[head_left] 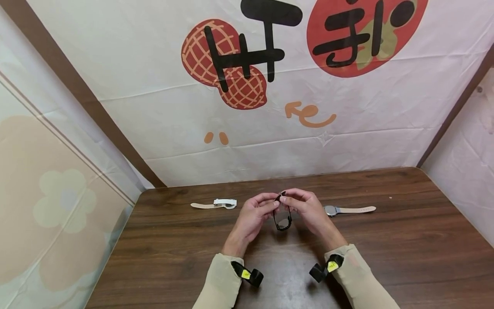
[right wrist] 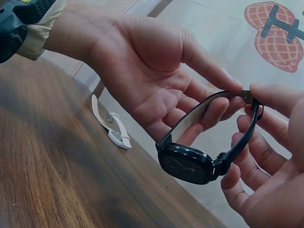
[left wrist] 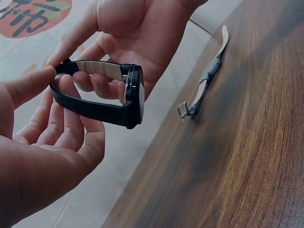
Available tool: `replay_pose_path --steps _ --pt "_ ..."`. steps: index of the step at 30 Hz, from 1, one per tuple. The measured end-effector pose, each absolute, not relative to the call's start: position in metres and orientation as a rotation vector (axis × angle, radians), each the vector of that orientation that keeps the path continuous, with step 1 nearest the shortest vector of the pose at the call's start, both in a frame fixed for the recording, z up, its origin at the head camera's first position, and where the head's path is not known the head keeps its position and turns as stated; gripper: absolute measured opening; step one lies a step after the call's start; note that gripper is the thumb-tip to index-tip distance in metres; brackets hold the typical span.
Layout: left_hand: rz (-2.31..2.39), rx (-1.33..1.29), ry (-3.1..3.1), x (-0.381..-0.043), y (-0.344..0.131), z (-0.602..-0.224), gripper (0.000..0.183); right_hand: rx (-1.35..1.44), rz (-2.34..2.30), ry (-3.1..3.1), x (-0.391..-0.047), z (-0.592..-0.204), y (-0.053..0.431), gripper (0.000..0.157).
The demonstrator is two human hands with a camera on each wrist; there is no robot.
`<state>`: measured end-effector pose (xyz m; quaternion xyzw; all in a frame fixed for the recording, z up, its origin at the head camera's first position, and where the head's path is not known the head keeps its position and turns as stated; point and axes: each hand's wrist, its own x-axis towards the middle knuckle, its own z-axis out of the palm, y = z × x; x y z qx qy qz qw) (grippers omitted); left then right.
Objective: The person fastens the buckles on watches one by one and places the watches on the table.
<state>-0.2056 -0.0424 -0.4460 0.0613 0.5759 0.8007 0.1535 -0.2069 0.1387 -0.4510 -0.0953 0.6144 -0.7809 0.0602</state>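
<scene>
Above the table, a black wristwatch (head_left: 283, 223) hangs with its dial lowest and its strap bent into a loop. My left hand (head_left: 252, 214) pinches one side of the strap near its top with thumb and fingers. On the other side, my right hand (head_left: 308, 211) pinches the strap where its two ends meet. In the right wrist view, the buckle (right wrist: 259, 110) is at that meeting point, partly covered by fingertips; whether it is fastened I cannot tell. The strap's pale inner lining (left wrist: 102, 69) shows in the left wrist view.
On the brown wooden table (head_left: 162, 257), a white watch (head_left: 225, 203) lies to the left of my hands. A watch with a grey-blue and beige strap (head_left: 355, 210) lies to the right. A printed cloth backdrop (head_left: 166, 141) rises behind the table.
</scene>
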Motion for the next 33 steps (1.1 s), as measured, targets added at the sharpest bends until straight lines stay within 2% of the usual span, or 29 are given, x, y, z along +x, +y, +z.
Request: replay_pose_path --steps 33 --pt "2.311 0.145 1.748 -0.2066 -0.0422 -0.4486 0.025 -0.200 -2.302 1.907 -0.2095 -0.4579 0.1341 0.005"
